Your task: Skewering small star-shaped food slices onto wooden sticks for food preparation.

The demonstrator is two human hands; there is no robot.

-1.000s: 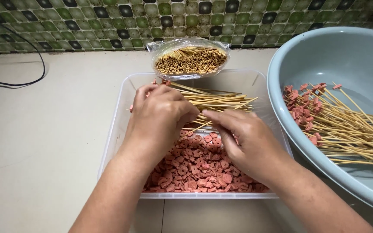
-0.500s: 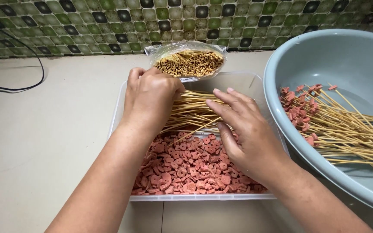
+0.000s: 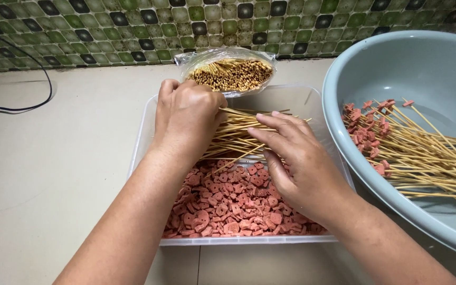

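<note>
Head camera is looking down at a pale countertop where a clear plastic tray is sitting in front of a green tiled wall. The left hand is lying palm-down over a loose bundle of bamboo skewers resting across the far half of the tray, fingers curled over their ends; whether it is actually gripping them I cannot tell. The right hand is resting flat and released on the same bundle, fingers stretched along the sticks. Pink sausage slices are filling the near half of the tray.

These skewers look light, thin and stiff, yet easy to snap or scatter, and their points are sharp, so taking one near its middle or blunt end seems wisest. The slices look soft and probably greasy.

Beyond the tray's far edge, a plastic bag of more skewers is lying end-on. At the right edge of the countertop, a grey-blue basin is holding finished skewers tipped with pink pieces. A black cable is curving near the far left corner.
</note>
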